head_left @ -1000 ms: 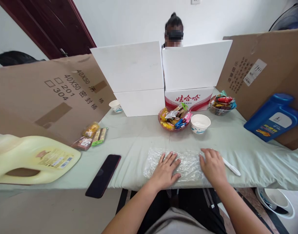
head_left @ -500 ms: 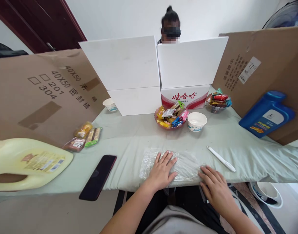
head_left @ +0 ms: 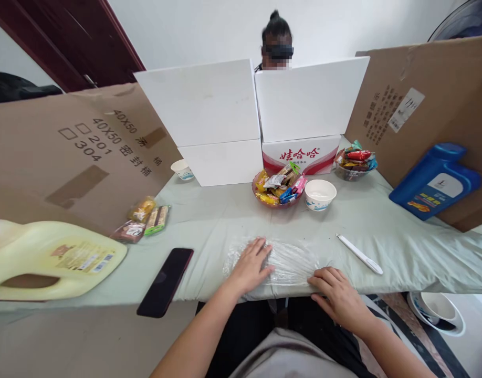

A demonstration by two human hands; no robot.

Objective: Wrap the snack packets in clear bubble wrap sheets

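Note:
A crinkled clear plastic sheet or bag (head_left: 290, 262) lies flat near the front edge of the cloth-covered table. My left hand (head_left: 249, 269) rests open on its left part, palm down with the fingers stretched out. At the right edge of the plastic, my right hand (head_left: 337, 294) touches it with the fingertips, the fingers loosely bent and nothing visible in them. To the right of that hand is a white utility knife (head_left: 359, 253). A dark phone (head_left: 166, 283) lies left of my left hand, its near end reaching over the table edge.
Behind the plastic stand a bowl of wrapped snacks (head_left: 276, 194) and a white paper bowl (head_left: 320, 195). Snack packets (head_left: 142, 220) and a yellow jug (head_left: 67, 260) are left, a blue bottle (head_left: 436, 181) right. White boxes (head_left: 221, 163) form a barrier; a person (head_left: 277, 42) is behind.
My left hand has slid left across the plastic, and my right hand has shifted slightly left along with it. The view has turned a little; the other objects keep their places.

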